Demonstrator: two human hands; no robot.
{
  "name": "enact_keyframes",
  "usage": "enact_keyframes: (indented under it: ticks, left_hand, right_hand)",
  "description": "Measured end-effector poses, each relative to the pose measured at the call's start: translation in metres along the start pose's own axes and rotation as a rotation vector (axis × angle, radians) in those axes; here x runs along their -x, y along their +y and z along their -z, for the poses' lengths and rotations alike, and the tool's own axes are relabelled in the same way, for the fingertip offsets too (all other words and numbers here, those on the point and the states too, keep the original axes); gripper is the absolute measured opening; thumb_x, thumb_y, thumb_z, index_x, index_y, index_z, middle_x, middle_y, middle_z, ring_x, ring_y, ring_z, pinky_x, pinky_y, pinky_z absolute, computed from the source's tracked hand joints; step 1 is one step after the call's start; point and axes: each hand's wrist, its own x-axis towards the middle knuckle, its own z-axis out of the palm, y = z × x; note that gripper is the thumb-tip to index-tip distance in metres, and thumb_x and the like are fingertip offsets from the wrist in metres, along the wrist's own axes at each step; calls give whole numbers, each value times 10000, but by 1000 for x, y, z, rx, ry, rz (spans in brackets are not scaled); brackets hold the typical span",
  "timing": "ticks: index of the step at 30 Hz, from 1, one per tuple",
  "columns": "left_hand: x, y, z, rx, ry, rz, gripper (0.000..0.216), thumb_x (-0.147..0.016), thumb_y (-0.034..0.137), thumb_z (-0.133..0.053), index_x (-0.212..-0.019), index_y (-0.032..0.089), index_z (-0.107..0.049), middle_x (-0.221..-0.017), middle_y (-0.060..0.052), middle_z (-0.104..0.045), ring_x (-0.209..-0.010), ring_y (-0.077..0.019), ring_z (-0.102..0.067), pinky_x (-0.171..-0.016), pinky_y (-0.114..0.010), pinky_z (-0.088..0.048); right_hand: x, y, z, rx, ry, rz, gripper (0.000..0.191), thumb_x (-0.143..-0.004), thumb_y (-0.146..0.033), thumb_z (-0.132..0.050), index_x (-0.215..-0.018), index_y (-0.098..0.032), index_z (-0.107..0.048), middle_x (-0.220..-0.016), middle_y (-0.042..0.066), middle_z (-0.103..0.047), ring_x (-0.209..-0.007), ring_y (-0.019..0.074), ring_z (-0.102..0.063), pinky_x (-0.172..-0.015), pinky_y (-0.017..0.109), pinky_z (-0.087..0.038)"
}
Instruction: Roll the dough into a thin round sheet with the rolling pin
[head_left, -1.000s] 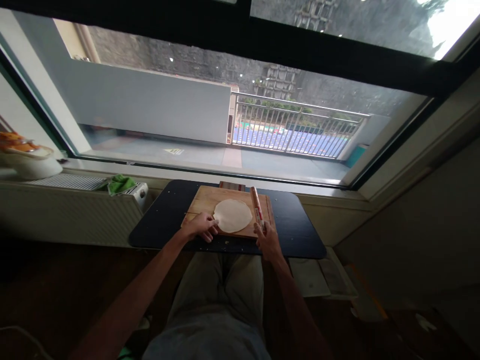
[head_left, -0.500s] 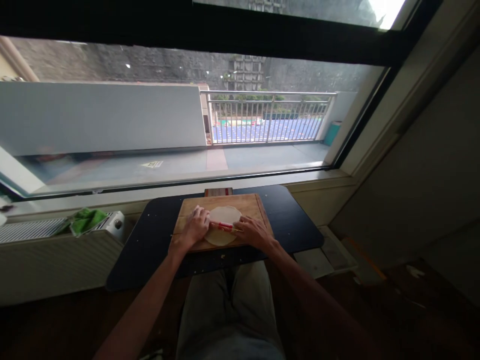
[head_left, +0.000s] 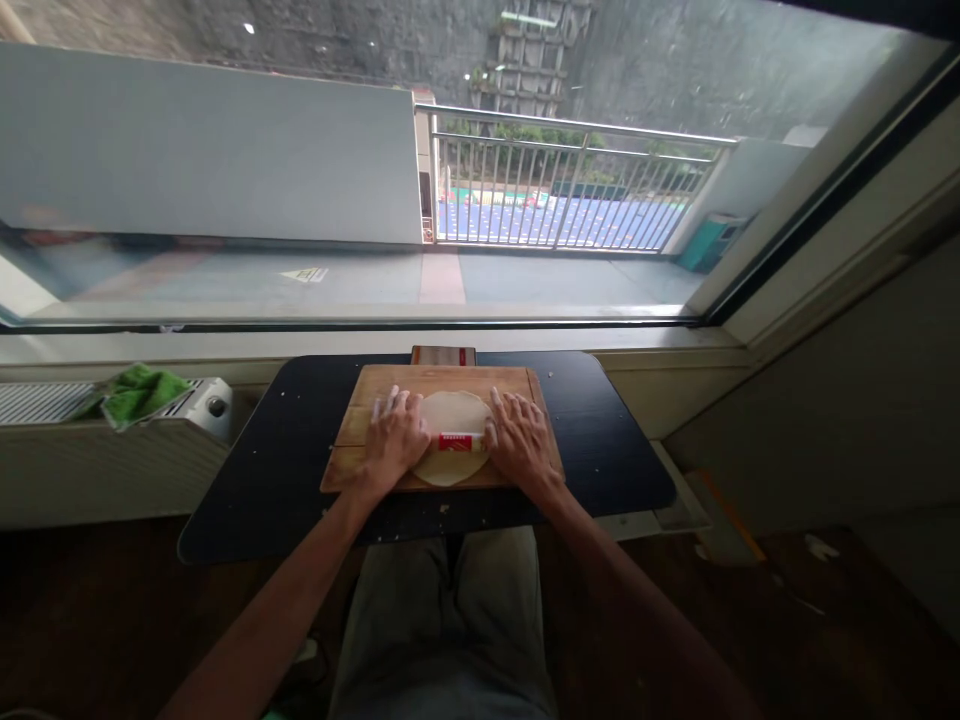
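Note:
A thin, round sheet of dough (head_left: 454, 410) lies on a wooden cutting board (head_left: 352, 425). Across it rests a rolling pin (head_left: 456, 442) with a red label; only its middle shows, both ends being under my hands. My left hand (head_left: 394, 435) presses on the pin's left end, fingers stretched forward and apart over the board. At the right end, my right hand (head_left: 517, 435) lies with its fingers spread, palm over the pin. Whitish flour seems to coat the fingertips of both hands.
The board sits on a black table (head_left: 615, 470) dotted with crumbs. Behind it lies a flat wooden-looking box (head_left: 444, 356) near the window sill (head_left: 337, 345). At left, a green cloth (head_left: 142, 395) hangs on a white radiator (head_left: 112, 460). A metal railing (head_left: 555, 190) shows outside.
My hands have gone from curled around the pin to fingers stretched out over it. The pin, slanted before, now lies level, its label facing up. The view has tilted downward.

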Motion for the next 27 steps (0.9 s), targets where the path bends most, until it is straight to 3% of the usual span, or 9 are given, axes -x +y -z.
enact_keyframes:
  ticks: [7,14,18,23,27]
  left_hand:
    - [-20,3,-2,-43,43,-41,497,-1014,276,-477,-1449,169,-693,-1540,-193,-693,-1624,-402,-465,-1363,-617,-304]
    - [-67,12,-9,-40,95,-37,462,-1057,290,-428,-1389,118,-700,-1466,-225,-730,-1544,-403,-560,-1293,-622,-426]
    - [-93,13,-17,-20,131,-23,458,-1051,269,-438,-1412,100,-664,-1524,-241,-687,-1575,-375,-536,-1310,-574,-432]
    - [-101,10,-21,-10,103,-50,501,-1043,229,-429,-1493,143,-632,-1611,-202,-641,-1625,-354,-489,-1343,-584,-401]
    - [-79,11,-21,-54,79,-38,548,-1052,277,-443,-1552,141,-622,-1680,-197,-588,-1674,-377,-416,-1357,-610,-380]
  right_hand:
    - [-25,5,2,-38,-36,12,622,-1150,-391,-455,-1721,-149,-501,-1619,220,-626,-1490,391,-533,-1288,550,-342]
    - [-72,7,-5,-74,-51,-19,614,-1150,-456,-457,-1698,-190,-534,-1559,179,-671,-1391,358,-597,-1252,533,-402]
    - [-103,11,-12,-106,-136,-54,644,-1146,-440,-416,-1754,-228,-443,-1618,157,-630,-1482,358,-548,-1270,548,-403]
    - [-112,14,-14,-96,-285,-63,714,-1160,-449,-332,-1816,-171,-288,-1846,154,-364,-1733,374,-238,-1383,655,-223]
    - [-88,8,-9,-71,-289,-19,722,-1159,-412,-337,-1824,-146,-256,-1865,142,-315,-1757,363,-184,-1409,664,-130]
